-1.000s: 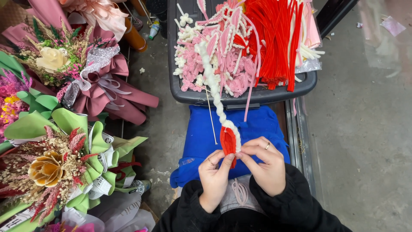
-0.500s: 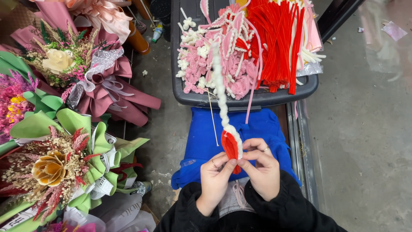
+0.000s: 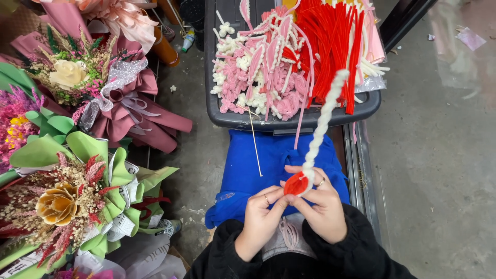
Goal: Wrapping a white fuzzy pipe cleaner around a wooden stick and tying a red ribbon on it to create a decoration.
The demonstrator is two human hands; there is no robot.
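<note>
My left hand [image 3: 260, 219] and my right hand [image 3: 321, 204] meet over my lap and pinch a small red fuzzy petal shape [image 3: 296, 184]. A twisted white fuzzy stem [image 3: 323, 121] rises from the red piece and leans to the upper right, over the tray. Both hands wear a ring. Under them lies a blue cloth [image 3: 258, 160] with a thin wooden stick [image 3: 254, 142] on it. Black sleeves cover my wrists.
A dark grey tray [image 3: 289, 119] ahead holds pink and white fuzzy flowers [image 3: 258, 72] and a bundle of red fuzzy stems [image 3: 330, 51]. Wrapped bouquets stand at left: a mauve one [image 3: 111, 93] and a green one [image 3: 67, 191]. Grey concrete floor [image 3: 439, 170] lies at right.
The white stem has swung from leaning upper left to leaning upper right. My hands have turned the red piece and stayed over the blue cloth.
</note>
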